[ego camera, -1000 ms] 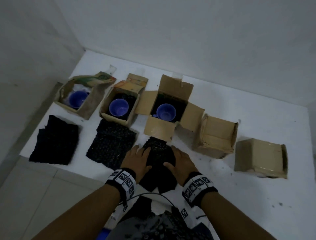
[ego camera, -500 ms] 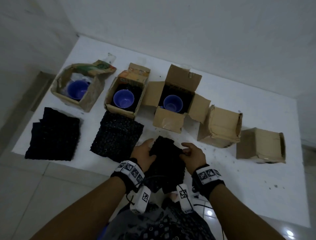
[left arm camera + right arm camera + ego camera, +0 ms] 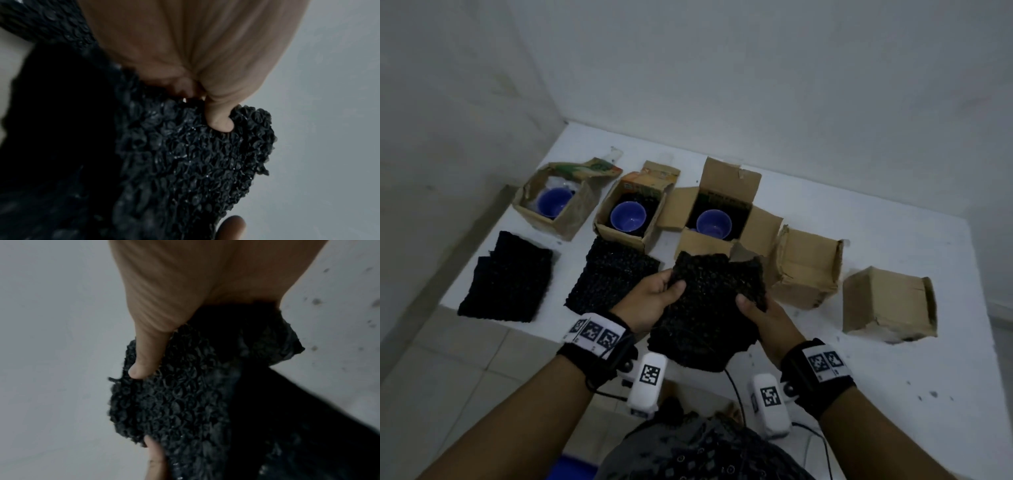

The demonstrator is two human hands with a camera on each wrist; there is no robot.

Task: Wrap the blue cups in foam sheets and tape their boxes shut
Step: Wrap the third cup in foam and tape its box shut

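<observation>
Both hands hold one black bubbly foam sheet (image 3: 710, 308) up above the near table edge. My left hand (image 3: 657, 301) pinches its left side with the thumb on top, and my right hand (image 3: 758, 313) pinches its right side. The wrist views show each thumb pressed into the foam sheet (image 3: 185, 154) (image 3: 174, 394). Three blue cups stand in open cardboard boxes at the back: left cup (image 3: 554, 202), middle cup (image 3: 628, 217), right cup (image 3: 713, 224). The right cup's box (image 3: 732, 178) has its flaps spread wide, just beyond the held sheet.
Two more foam sheets lie flat on the white table (image 3: 893, 359): one at far left (image 3: 508, 279), one left of my hands (image 3: 610, 274). Two closed-looking cardboard boxes sit to the right (image 3: 808, 267) (image 3: 888, 305). Walls close off the back and left.
The foam sheet lay under both flat hands on the table; both hands have gripped its sides and lifted it off the surface. The head view has tilted up.
</observation>
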